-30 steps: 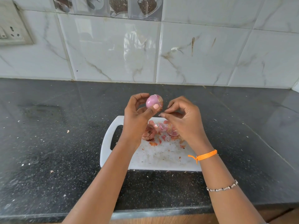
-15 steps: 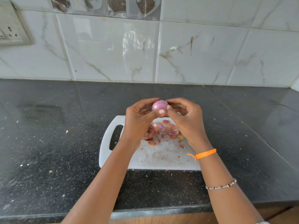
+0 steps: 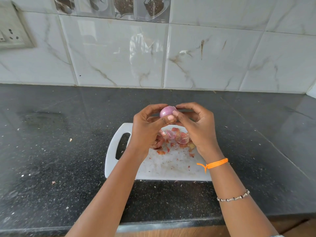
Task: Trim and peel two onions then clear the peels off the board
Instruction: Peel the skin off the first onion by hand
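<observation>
A small purple onion [image 3: 166, 111] is held up above the white cutting board [image 3: 164, 170]. My left hand [image 3: 147, 127] grips it from the left, thumb across its front. My right hand [image 3: 196, 125] meets it from the right, with fingertips pinching at the onion's right side and lower edge, where a bit of dry skin shows. A heap of pink and orange onion peels [image 3: 172, 138] lies on the far half of the board, partly hidden by both hands. I see no second onion and no knife.
The board lies on a dark speckled stone counter [image 3: 59, 151] with small peel scraps around it. A marble-tiled wall [image 3: 119, 53] stands behind, with a switch socket [image 3: 12, 31] at the upper left. The counter's front edge runs near my forearms.
My right hand, apart from the onion a second ago, has closed in onto its right side. The onion has dropped slightly and both hands now hold it together.
</observation>
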